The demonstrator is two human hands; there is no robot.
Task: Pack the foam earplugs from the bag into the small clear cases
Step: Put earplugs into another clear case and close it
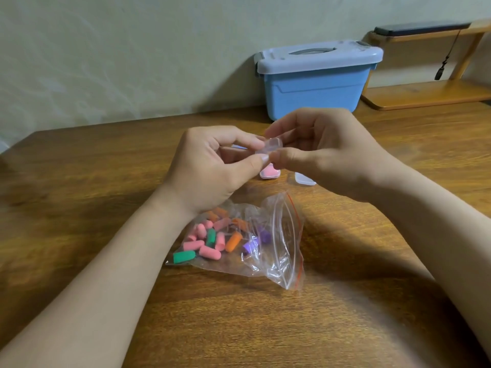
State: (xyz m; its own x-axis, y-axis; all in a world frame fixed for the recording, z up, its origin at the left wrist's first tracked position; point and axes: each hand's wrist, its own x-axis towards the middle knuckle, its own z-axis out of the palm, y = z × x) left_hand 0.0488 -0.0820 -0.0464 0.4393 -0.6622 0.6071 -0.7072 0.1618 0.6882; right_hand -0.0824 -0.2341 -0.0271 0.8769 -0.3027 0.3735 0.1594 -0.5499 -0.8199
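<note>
Head view: both hands meet above the wooden table (101, 181). The left hand (212, 166) and right hand (324, 152) pinch one small clear case (269, 146) between thumbs and fingertips; whether it is open is too blurred to tell. Just beyond and below them, a case filled with pink earplugs (269, 174) lies on the table, and another clear case (305, 179) is half hidden by the right hand. The zip bag (281, 253) lies near the wrists, mouth gaping, holding pink, green, orange and purple foam earplugs (210, 241). A blue lidded storage box (318, 83) stands against the wall, beside a wooden shelf (425, 95).
</note>
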